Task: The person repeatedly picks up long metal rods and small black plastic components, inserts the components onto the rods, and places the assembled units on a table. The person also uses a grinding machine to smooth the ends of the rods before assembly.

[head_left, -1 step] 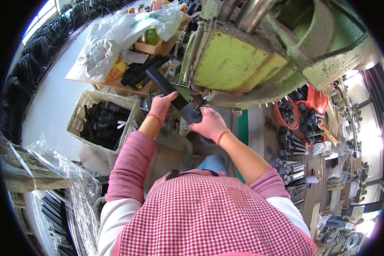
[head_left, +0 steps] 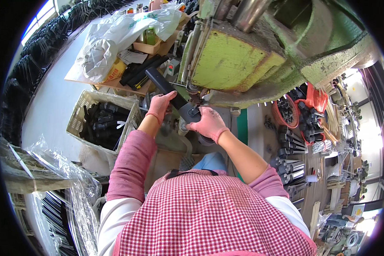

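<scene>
A long, flat black bar-shaped part [head_left: 183, 106] slants from far left to near right, beneath the front of a green machine [head_left: 232, 62] that looks like a press. My left hand [head_left: 160, 106], in a pink glove, grips the bar around its middle with the thumb on top. At the bar's near end, my pink-gloved right hand [head_left: 210, 123] pinches the edge beside a round fitting. That end meets the metal tooling under the machine's head, where the exact contact is hidden. Both hands' undersides are out of sight.
To the left, a cream plastic crate [head_left: 76, 120] holds black parts. A wooden table [head_left: 79, 79] behind it bears plastic bags [head_left: 99, 59], a green bottle and black bars. Right of the machine stand a red basket [head_left: 277, 112] and stacked black parts [head_left: 292, 145]. Clear plastic wrap [head_left: 79, 187] hangs at lower left.
</scene>
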`<state>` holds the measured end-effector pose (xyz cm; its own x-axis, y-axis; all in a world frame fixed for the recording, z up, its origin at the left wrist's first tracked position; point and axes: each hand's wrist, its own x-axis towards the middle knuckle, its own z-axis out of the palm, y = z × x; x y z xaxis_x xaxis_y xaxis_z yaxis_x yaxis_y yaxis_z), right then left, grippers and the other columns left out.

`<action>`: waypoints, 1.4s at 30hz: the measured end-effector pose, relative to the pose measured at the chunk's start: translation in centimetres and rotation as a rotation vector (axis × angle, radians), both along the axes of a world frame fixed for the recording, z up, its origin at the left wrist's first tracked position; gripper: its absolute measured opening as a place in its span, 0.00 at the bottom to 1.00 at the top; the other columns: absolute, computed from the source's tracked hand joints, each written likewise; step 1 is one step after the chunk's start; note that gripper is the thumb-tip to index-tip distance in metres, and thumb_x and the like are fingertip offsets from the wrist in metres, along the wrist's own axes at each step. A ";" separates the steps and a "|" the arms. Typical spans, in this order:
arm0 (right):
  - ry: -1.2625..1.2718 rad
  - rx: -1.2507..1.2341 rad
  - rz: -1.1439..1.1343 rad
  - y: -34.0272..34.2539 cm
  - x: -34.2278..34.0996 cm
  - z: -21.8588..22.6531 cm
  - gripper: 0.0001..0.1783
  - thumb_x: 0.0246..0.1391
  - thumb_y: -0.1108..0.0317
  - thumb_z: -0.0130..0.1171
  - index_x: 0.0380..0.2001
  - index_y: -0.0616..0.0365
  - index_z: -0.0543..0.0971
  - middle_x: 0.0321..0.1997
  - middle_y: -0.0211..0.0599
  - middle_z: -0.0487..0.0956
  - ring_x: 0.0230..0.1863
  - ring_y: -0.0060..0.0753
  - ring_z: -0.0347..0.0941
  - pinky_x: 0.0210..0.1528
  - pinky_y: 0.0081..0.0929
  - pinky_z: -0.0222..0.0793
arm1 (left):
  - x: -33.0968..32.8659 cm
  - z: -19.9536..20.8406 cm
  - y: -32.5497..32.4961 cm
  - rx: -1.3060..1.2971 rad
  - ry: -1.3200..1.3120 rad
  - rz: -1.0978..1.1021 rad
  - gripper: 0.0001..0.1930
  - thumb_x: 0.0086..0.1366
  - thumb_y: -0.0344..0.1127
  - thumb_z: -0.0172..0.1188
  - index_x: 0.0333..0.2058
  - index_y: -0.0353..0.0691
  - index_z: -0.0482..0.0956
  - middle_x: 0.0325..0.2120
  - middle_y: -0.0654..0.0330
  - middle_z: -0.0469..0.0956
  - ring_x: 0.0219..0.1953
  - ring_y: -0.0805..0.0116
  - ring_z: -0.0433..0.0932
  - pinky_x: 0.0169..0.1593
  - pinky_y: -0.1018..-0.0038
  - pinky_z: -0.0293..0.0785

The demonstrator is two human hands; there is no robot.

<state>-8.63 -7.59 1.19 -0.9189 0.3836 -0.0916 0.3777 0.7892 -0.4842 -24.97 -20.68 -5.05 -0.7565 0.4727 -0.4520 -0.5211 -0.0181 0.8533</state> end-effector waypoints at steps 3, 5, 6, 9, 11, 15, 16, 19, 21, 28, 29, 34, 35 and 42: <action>-0.054 -0.063 0.040 0.4 0.2 -0.2 0.38 0.36 0.46 0.71 0.44 0.68 0.77 0.46 0.56 0.79 0.51 0.54 0.76 0.55 0.39 0.71 | -0.2 0.2 0.3 0.028 -0.013 0.001 0.13 0.60 0.48 0.68 0.28 0.46 0.81 0.19 0.71 0.70 0.19 0.75 0.67 0.24 0.76 0.63; -0.055 -0.063 0.071 0.6 0.4 -0.3 0.41 0.39 0.45 0.69 0.48 0.70 0.74 0.49 0.59 0.78 0.54 0.54 0.74 0.59 0.40 0.69 | -0.5 0.1 0.2 0.011 0.014 -0.007 0.13 0.61 0.48 0.67 0.29 0.45 0.82 0.20 0.71 0.72 0.19 0.75 0.67 0.24 0.76 0.63; -0.044 -0.052 0.075 0.7 0.6 -0.5 0.42 0.40 0.45 0.69 0.49 0.70 0.74 0.49 0.59 0.77 0.54 0.54 0.74 0.59 0.40 0.69 | -0.6 -0.1 0.1 -0.030 0.005 -0.008 0.13 0.62 0.49 0.66 0.30 0.45 0.82 0.21 0.71 0.72 0.19 0.75 0.67 0.24 0.76 0.63; 0.036 -0.013 0.081 0.4 1.0 -0.9 0.42 0.40 0.46 0.69 0.48 0.72 0.71 0.47 0.61 0.78 0.53 0.54 0.76 0.57 0.40 0.71 | -0.5 -1.0 -0.4 0.098 0.008 0.008 0.12 0.60 0.46 0.68 0.28 0.46 0.78 0.20 0.71 0.69 0.19 0.76 0.66 0.24 0.74 0.63; 0.075 -0.073 0.137 -0.1 1.4 -1.1 0.41 0.39 0.47 0.69 0.46 0.72 0.71 0.43 0.61 0.79 0.48 0.55 0.78 0.53 0.40 0.74 | -0.3 -1.8 -0.6 0.158 0.075 0.052 0.12 0.61 0.44 0.68 0.28 0.45 0.77 0.19 0.73 0.66 0.19 0.78 0.64 0.24 0.75 0.63; -0.055 -0.168 0.071 -0.1 2.0 -0.5 0.40 0.38 0.51 0.69 0.45 0.73 0.66 0.38 0.63 0.80 0.42 0.58 0.80 0.48 0.42 0.75 | -1.9 -3.2 -1.3 0.224 0.087 -0.105 0.11 0.65 0.31 0.50 0.42 0.38 0.79 0.36 0.60 0.81 0.34 0.67 0.82 0.36 0.68 0.82; -0.042 -0.189 0.075 -0.4 2.3 -0.2 0.41 0.39 0.50 0.69 0.45 0.73 0.66 0.39 0.63 0.80 0.42 0.59 0.80 0.48 0.43 0.75 | -1.8 -3.9 -1.2 0.207 0.009 -0.017 0.14 0.62 0.29 0.50 0.44 0.39 0.79 0.37 0.59 0.81 0.35 0.65 0.82 0.36 0.68 0.82; -0.004 -0.329 0.040 -0.3 2.4 1.3 0.39 0.37 0.56 0.71 0.45 0.74 0.66 0.39 0.64 0.80 0.44 0.57 0.79 0.48 0.39 0.74 | -4.2 -4.3 -1.0 0.188 -0.030 -0.115 0.10 0.63 0.37 0.60 0.42 0.44 0.80 0.33 0.65 0.81 0.29 0.73 0.78 0.28 0.75 0.73; 0.059 -0.385 0.046 -0.3 1.8 2.3 0.46 0.38 0.54 0.71 0.52 0.81 0.64 0.40 0.61 0.80 0.45 0.54 0.80 0.48 0.37 0.74 | -5.9 -4.3 -1.2 0.334 0.116 -0.273 0.12 0.64 0.40 0.59 0.44 0.43 0.80 0.34 0.62 0.81 0.31 0.70 0.79 0.32 0.74 0.75; -0.080 -0.256 -0.215 4.7 7.4 0.0 0.49 0.40 0.56 0.72 0.55 0.84 0.63 0.38 0.56 0.82 0.45 0.48 0.81 0.48 0.36 0.75 | -7.9 -5.8 -1.6 0.742 0.022 -0.513 0.23 0.69 0.50 0.53 0.52 0.37 0.75 0.45 0.58 0.78 0.46 0.62 0.77 0.50 0.71 0.76; -0.079 -0.361 -0.291 6.2 9.6 -1.2 0.46 0.39 0.55 0.74 0.53 0.81 0.67 0.37 0.54 0.83 0.44 0.47 0.81 0.46 0.37 0.75 | -6.0 -7.4 -1.1 0.525 0.034 -0.297 0.24 0.69 0.51 0.53 0.52 0.37 0.75 0.46 0.58 0.78 0.47 0.62 0.77 0.51 0.70 0.75; 0.249 -0.849 -0.664 10.6 19.8 -7.5 0.27 0.34 0.52 0.77 0.32 0.65 0.86 0.32 0.43 0.83 0.35 0.35 0.79 0.38 0.39 0.72 | 9.1 -14.0 2.9 0.208 -0.328 -0.497 0.25 0.71 0.53 0.51 0.55 0.37 0.71 0.50 0.56 0.76 0.51 0.61 0.75 0.57 0.64 0.71; 0.368 -0.926 -0.658 11.5 21.2 -8.2 0.24 0.34 0.55 0.77 0.31 0.62 0.85 0.31 0.39 0.82 0.33 0.32 0.77 0.36 0.38 0.71 | 12.3 -14.1 4.7 0.179 -0.386 -0.611 0.26 0.71 0.53 0.50 0.55 0.37 0.71 0.50 0.56 0.75 0.52 0.60 0.74 0.58 0.63 0.71; 0.388 -1.030 -0.514 16.0 31.5 -7.6 0.39 0.34 0.54 0.76 0.48 0.65 0.72 0.41 0.40 0.79 0.44 0.34 0.75 0.45 0.35 0.71 | 27.7 -2.7 26.7 0.537 -0.399 -0.861 0.21 0.70 0.54 0.56 0.47 0.43 0.75 0.43 0.58 0.79 0.43 0.64 0.77 0.54 0.60 0.74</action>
<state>22.89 8.40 -6.41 -0.7149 0.6210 -0.3215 0.2245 -0.2316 -0.9466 2.73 5.98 -7.75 0.0782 0.9827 -0.1679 -0.7748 0.1659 0.6101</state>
